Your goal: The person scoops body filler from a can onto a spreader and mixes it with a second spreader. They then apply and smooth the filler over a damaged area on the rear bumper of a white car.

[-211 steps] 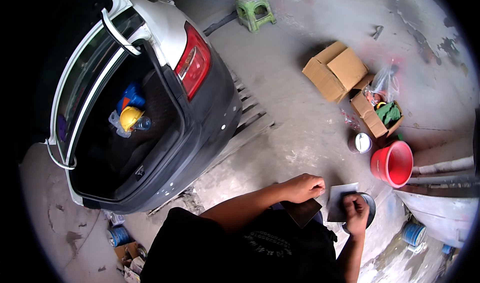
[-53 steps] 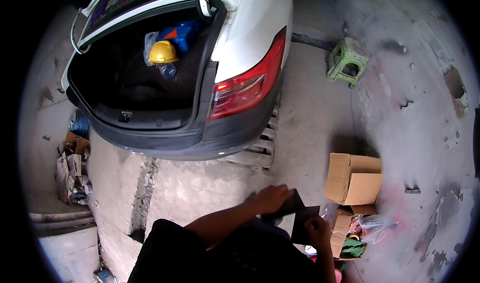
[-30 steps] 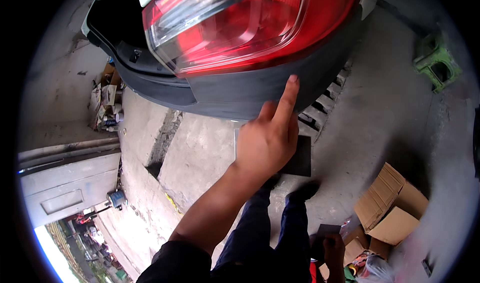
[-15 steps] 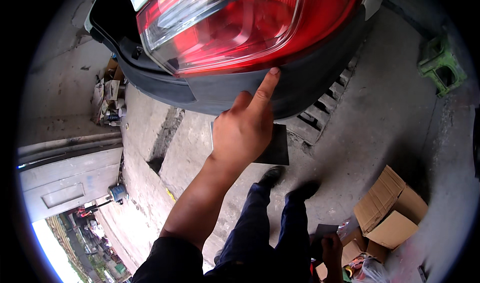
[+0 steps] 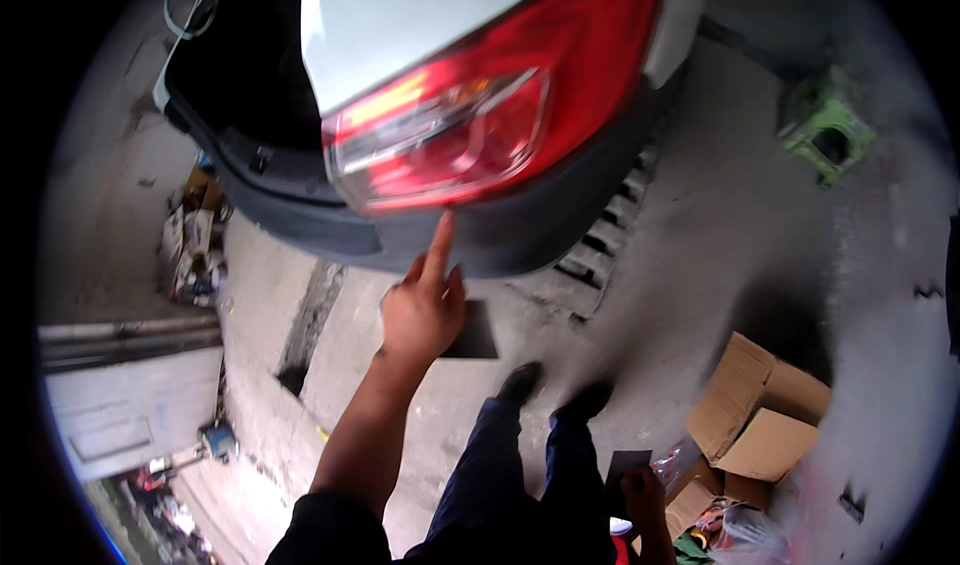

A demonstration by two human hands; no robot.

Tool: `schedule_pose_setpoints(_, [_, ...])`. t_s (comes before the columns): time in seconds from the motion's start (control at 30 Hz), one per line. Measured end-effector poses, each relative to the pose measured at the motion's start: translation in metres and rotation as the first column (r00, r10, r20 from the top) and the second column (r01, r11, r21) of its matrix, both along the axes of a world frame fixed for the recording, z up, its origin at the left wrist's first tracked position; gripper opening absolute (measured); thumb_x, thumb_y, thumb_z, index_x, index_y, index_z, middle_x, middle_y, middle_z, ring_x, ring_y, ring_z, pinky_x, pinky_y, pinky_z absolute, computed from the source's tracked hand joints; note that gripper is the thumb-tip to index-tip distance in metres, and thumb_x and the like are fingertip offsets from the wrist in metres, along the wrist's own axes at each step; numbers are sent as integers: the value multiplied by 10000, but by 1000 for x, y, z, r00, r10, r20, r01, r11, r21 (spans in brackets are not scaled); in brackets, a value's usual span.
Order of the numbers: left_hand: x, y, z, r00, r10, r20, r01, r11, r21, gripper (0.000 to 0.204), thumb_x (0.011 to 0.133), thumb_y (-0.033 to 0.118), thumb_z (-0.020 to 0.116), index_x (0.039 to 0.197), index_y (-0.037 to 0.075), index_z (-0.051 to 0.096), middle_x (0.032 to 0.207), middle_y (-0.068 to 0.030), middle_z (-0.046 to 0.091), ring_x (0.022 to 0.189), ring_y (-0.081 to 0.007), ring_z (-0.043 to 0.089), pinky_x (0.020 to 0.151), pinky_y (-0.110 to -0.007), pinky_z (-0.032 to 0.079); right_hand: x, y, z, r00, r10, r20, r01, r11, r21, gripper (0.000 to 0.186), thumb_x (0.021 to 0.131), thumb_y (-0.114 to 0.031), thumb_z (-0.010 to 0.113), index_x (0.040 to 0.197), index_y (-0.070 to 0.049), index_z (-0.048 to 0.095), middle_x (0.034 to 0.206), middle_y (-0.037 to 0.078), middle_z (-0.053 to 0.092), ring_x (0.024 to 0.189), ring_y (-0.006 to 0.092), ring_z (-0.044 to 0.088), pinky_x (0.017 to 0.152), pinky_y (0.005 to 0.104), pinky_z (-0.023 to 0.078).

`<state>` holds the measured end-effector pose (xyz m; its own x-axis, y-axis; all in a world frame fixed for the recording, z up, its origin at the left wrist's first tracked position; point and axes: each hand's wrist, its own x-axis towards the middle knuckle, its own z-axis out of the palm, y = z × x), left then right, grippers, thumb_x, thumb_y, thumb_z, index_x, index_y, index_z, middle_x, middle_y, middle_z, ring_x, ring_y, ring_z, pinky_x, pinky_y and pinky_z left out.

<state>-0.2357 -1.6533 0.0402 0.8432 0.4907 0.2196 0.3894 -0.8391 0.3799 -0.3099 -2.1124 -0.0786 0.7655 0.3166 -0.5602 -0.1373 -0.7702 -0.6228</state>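
My left hand (image 5: 422,310) reaches forward, index finger pointed at the dark bumper (image 5: 510,235) just below the red tail light (image 5: 475,130); whether the fingertip touches is unclear. Its other fingers are curled on a dark flat sheet (image 5: 472,335), which shows behind them. Low at the right, my right hand (image 5: 642,487) grips another dark sheet (image 5: 620,475) beside my leg. The white car body (image 5: 370,15) rises above the light, with the open trunk (image 5: 255,155) to its left.
Cardboard boxes (image 5: 755,405) with bags lie at the lower right. A green stool (image 5: 830,125) stands at upper right, a slatted grate (image 5: 610,235) beside the bumper. Piled clutter (image 5: 195,235) is at left, above a pale panel (image 5: 130,405). A trench (image 5: 310,330) crosses the concrete.
My left hand has gone from near my body to pointing at the bumper. Over the last half second it has shifted left and down in view, and the car looks smaller.
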Motion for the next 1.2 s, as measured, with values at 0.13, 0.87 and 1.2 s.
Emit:
schedule_pose_setpoints(0.13, [-49, -22, -3, 998, -57, -10, 48, 914, -404, 412, 874, 106, 613, 1266, 31, 511, 668, -134, 584, 531, -286, 575, 513, -375, 465, 2, 27, 44, 992, -112, -57, 114, 993, 25, 183, 815, -172, 637, 933, -32, 647, 830, 167, 672, 828, 292, 669, 728, 380, 523])
schedule_pose_setpoints(0.87, [-96, -115, 71, 651, -758, 35, 371, 277, -886, 300, 899, 306, 607, 1018, 32, 632, 818, -92, 683, 792, -204, 650, 732, -311, 491, -70, 103, 226, 919, 11, 394, -47, 995, 82, 157, 863, -193, 581, 841, -40, 607, 828, 164, 610, 796, 358, 610, 684, 431, 499])
schedule_pose_setpoints(1.2, [-120, -188, 125, 379, -919, 104, 587, 152, -795, 330, 924, 273, 556, 1161, 50, 609, 1071, -100, 651, 963, -226, 619, 843, -342, 477, -107, 77, 270, 900, 66, 430, -98, 994, 51, 168, 846, -209, 590, 866, -42, 592, 819, 166, 618, 785, 365, 619, 674, 444, 509])
